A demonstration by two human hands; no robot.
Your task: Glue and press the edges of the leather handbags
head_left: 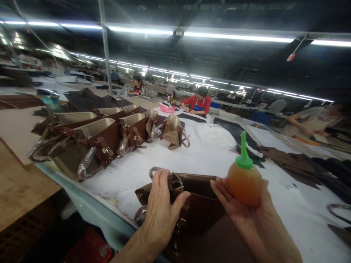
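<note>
Far left on the white table (208, 157): a row of open brown bags (95, 137) with pale lining, handles wrapped in clear film, standing side by side. Just past the row's right end, a small tan bag (173, 132), upright. Right of that, a white bundle (216, 135). Farther off, a pink tray (167, 107) in front of a person in a red top (199, 102) bent over the table; another person (312, 122) at the far right edge, also leaning in. Dark leather pieces (304, 162) spread along the right side. Wooden board (19, 186) at near left, lower than the table edge. Nothing standing between the hands and the row of bags, only bare white surface.

Near centre: a dark brown bag (203, 210), set at the table's near edge. Left grip (161, 206) clasped over its top rim, fingers curled across the edge by the metal ring, thumb stretched right along the near face. Right grip (246, 212) palm up, just right of the bag, cupped under an amber squeeze bottle (244, 180) with a green nozzle cap, upright, its base resting in the palm, raised clear of the table.
</note>
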